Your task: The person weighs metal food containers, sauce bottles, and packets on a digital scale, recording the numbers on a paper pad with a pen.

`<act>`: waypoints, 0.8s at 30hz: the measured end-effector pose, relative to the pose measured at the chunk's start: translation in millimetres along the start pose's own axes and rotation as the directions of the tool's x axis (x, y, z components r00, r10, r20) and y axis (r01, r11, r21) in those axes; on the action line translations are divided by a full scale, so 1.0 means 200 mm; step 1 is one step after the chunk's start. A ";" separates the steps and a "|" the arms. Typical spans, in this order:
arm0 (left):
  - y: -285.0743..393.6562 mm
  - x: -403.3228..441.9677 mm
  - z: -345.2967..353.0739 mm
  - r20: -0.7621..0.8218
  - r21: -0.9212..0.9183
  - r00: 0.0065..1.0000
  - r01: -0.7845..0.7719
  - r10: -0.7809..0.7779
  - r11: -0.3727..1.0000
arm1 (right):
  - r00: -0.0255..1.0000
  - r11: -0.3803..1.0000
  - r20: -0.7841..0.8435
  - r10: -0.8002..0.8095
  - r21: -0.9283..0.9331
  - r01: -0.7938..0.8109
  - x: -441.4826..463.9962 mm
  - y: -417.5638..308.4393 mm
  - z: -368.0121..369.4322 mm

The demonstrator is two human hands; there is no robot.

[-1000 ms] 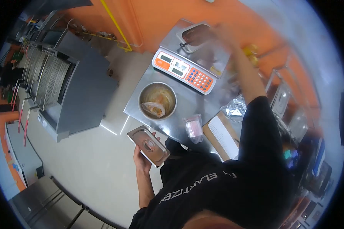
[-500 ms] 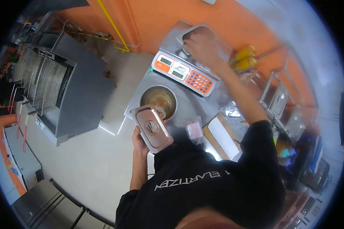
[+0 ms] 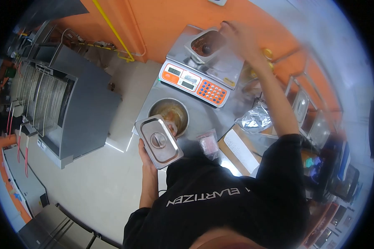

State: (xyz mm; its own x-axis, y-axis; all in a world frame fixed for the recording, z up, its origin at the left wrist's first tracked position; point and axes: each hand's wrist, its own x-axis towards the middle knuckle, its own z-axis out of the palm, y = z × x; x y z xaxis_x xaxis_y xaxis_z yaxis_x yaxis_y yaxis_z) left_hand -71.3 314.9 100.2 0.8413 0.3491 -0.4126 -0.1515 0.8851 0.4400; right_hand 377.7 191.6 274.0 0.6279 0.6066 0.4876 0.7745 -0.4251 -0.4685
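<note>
Left hand (image 3: 147,157): cupped beneath the metal lid (image 3: 164,150), digits at its edges, the lid's handle side facing up. The lid overlaps, in this view, the near rim of the steel bowl (image 3: 186,124); contact cannot be confirmed. Right hand (image 3: 238,36): blurred, at the far right corner of the food container (image 3: 195,57); whether its fingers pinch the utensil (image 3: 206,49) cannot be told. The container rests on the scale (image 3: 196,83), at 1 o'clock from the bowl; the packet (image 3: 209,144) lies at 4 o'clock, the foil (image 3: 255,118) at 3. In this inspector's judgement, good practice calls for the right fingers to work lightly, without leaning on container or platform, so the reading stays true. Any utensil should be drained over the container, and the lid held level, clear of the bowl's contents.
</note>
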 end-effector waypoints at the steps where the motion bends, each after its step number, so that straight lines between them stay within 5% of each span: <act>1: 0.01 0.00 0.03 0.000 -0.003 1.000 0.000 0.000 1.000 | 1.000 1.000 -0.004 0.017 -0.011 -0.017 0.00 0.00 0.01; 14: -0.01 0.03 0.04 0.119 -0.079 0.993 0.038 -0.028 0.996 | 0.981 0.998 -0.189 0.041 -0.043 -0.050 0.00 0.08 -0.03; 24: -0.03 0.04 0.04 0.147 -0.107 0.988 0.056 -0.040 0.993 | 0.983 0.998 -0.176 0.053 -0.029 -0.059 -0.04 0.08 -0.06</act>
State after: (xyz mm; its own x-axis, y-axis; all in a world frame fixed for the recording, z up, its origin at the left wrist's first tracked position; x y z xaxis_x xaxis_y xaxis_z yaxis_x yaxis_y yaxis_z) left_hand -60.2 309.7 99.9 0.9140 0.2643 -0.3079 -0.1585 0.9311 0.3286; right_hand 386.9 172.9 271.0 0.6719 0.4553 0.5842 0.7379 -0.4795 -0.4749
